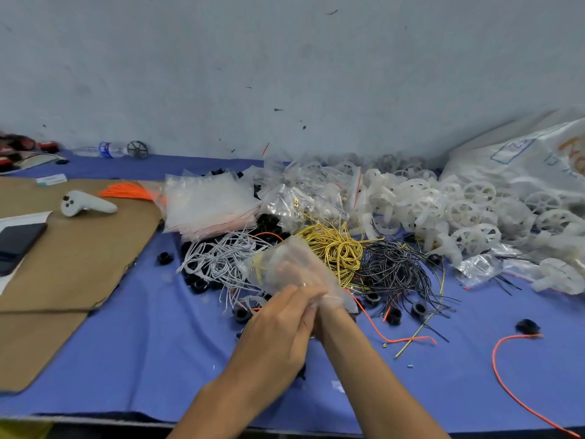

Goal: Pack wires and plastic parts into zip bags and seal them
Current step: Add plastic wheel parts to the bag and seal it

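Just below the middle of the frame, both bare hands meet on a clear plastic zip bag (286,267), which is lifted above the blue cloth-covered table (142,359) and blurred by motion. A short length of yellow wire shows through its left side. The left hand (275,327) comes up from the bottom centre, its fingers curled over the bag's lower edge and gripping it. The right hand (323,312) enters from the lower right and is mostly hidden by the left hand and the plastic film, so its grip cannot be told. Right behind the bag lie three tangles side by side: white wires (218,258) to the left, yellow wires (335,248) in the middle and thin black wires (392,264) to the right. Small black plastic rings (394,316) are scattered around and under them. A stack of empty clear zip bags with red seal lines (209,204) sits above the white wires. A heap of white plastic spoked wheels (459,210) fills the right middle of the frame, below a large white printed sack (538,160). Loose orange wires (522,394) trail across the lower right. At the left, a brown cardboard sheet (72,264) carries a grey handheld controller (85,202), a dark phone (17,242) and a bundle of orange wires (126,191).
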Available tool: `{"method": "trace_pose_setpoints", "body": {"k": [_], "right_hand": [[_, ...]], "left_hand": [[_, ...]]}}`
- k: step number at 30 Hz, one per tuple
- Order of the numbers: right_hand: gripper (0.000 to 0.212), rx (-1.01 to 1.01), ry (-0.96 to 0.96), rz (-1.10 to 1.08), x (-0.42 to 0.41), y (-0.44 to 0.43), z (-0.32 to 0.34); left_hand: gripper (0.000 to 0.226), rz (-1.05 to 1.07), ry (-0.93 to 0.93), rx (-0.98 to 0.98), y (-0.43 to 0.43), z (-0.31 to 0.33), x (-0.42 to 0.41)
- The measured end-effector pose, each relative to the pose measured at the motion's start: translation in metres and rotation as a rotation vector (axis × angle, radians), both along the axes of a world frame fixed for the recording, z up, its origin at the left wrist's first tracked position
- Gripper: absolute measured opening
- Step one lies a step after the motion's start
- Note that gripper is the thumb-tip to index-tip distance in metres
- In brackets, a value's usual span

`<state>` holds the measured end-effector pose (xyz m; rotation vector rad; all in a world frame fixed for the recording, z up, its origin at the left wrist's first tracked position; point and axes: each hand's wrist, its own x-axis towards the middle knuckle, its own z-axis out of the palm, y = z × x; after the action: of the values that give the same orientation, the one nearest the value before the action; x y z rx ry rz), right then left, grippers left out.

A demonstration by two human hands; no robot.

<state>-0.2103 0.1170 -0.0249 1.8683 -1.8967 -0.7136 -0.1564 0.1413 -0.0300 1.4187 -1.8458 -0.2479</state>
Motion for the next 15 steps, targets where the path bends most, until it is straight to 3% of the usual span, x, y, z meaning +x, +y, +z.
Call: {"method": "trace_pose_setpoints", "body": {"k": [1,3,4,5,6,8,9,12,15], "right_hand": [[0.014,0.038,-0.134,-0.029,-0.005,-0.002,-0.003],[0.014,0.011,0.010,0.142,-0.008,-0.011,-0.008],[0.017,0.088,-0.010,0.185,-0.014,-0.016,-0.006],[0.021,0.252,-0.255,0.170,-0.020,-0.027,-0.005],[0.025,0.362,-0.462,0.289,-0.034,-0.038,-0.005],[0.032,0.136,-0.769,0.558,-0.043,-0.045,-0.002],[0.032,0.211,-0.836,0.620,-0.044,-0.043,0.006],[0.026,0.103,-1.100,0.644,-0.072,-0.034,-0.002],[0.024,0.181,-1.152,0.731,-0.111,-0.017,-0.010]], "left_hand": [[0.027,0.006,0.011,-0.001,-0.001,-0.001,0.001],[0.027,0.043,0.024,-0.007,-0.002,-0.001,0.006],[0.026,0.072,0.020,-0.014,-0.002,-0.001,0.008],[0.026,0.106,0.013,-0.023,-0.003,-0.001,0.009],[0.026,0.140,0.008,-0.033,-0.003,0.000,0.010],[0.024,0.207,0.008,-0.052,-0.002,0.001,0.008],[0.024,0.231,0.014,-0.058,-0.002,0.000,0.006],[0.018,0.257,0.024,-0.051,-0.003,-0.003,-0.004],[0.023,0.264,0.017,-0.071,-0.002,-0.003,-0.010]]}}
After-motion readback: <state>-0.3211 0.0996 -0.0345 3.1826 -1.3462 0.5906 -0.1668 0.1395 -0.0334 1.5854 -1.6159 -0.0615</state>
